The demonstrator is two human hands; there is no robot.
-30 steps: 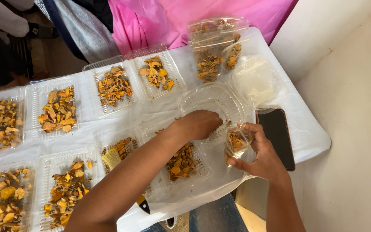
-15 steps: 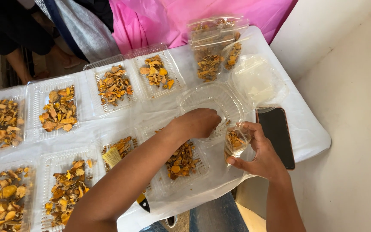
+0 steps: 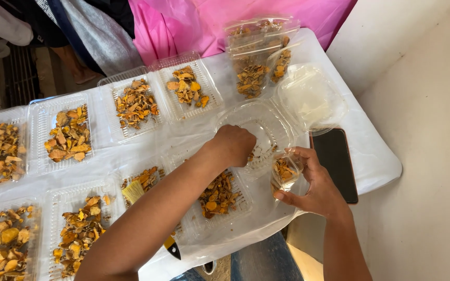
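Far left of the surface (image 3: 376, 161), under a white cloth: rows of clear plastic trays (image 3: 61, 132) holding dried orange-yellow slices, some near the far edge, some near the person. A yellow-bristled brush (image 3: 134, 191) lies across one near tray.

Centre: the left hand (image 3: 234, 145) reaches across the body into a clear round bowl (image 3: 259, 130), its fingers curled down and pinched narrow at the bowl's floor; what they hold, if anything, cannot be made out. A few orange scraps lie in the bowl just beside them. A second empty round bowl (image 3: 311, 96) sits behind it, next to a stack of filled clear boxes (image 3: 256, 57).

Right: the right hand (image 3: 313, 182) wraps a small clear cup (image 3: 286, 170) of orange slices, fingers closed round it, held just beside the bowl's near rim. A dark phone (image 3: 335, 164) lies flat beyond it.

Change over the last second: very little. The cup has stayed tilted beside the bowl, the left hand has remained in the bowl. Judged from that, the person is mid-step, gathering the last bits rather than moving on
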